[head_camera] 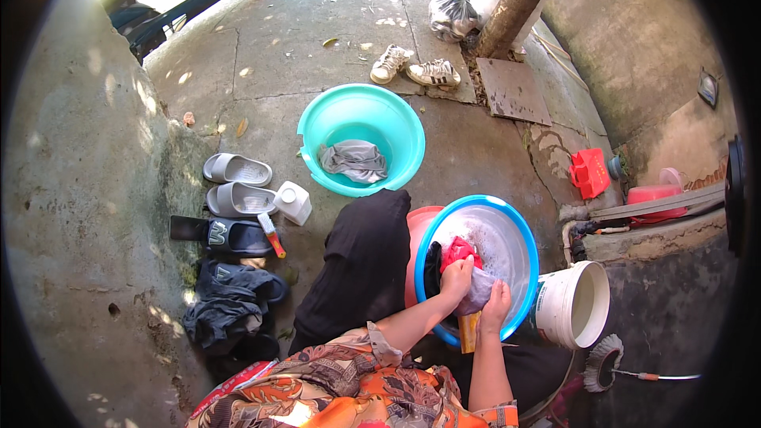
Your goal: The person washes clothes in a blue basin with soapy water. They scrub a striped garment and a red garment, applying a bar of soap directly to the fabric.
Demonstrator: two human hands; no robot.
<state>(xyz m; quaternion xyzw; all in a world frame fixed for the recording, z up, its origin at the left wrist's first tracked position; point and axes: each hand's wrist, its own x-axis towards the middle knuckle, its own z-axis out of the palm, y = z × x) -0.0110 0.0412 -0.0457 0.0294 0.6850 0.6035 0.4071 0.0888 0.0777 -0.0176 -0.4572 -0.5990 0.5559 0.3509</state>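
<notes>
Over a blue-rimmed basin point(531, 249) of sudsy water, I hold a wet greyish-purple cloth point(474, 294) stretched between both hands. My left hand point(456, 279) grips its upper left side, close against a bunched red cloth point(459, 248). On the cloth's right side, my right hand point(496, 305) has its fingers closed on the edge. Black fabric point(432, 267) lies along the basin's left inner wall. Beneath my hands, a wooden board point(468, 333) leans over the near rim; its upper part is hidden. A pink basin point(419, 220) shows partly behind the blue-rimmed one.
A teal basin point(362, 95) ahead holds a grey cloth point(355, 160). Left are grey slippers point(238, 169), a white bottle point(293, 203), a brush point(271, 235) and dark clothing point(229, 303). At right, a white bucket point(571, 303) lies tilted near a round-headed brush point(603, 362). Sneakers point(416, 68) stand farther off.
</notes>
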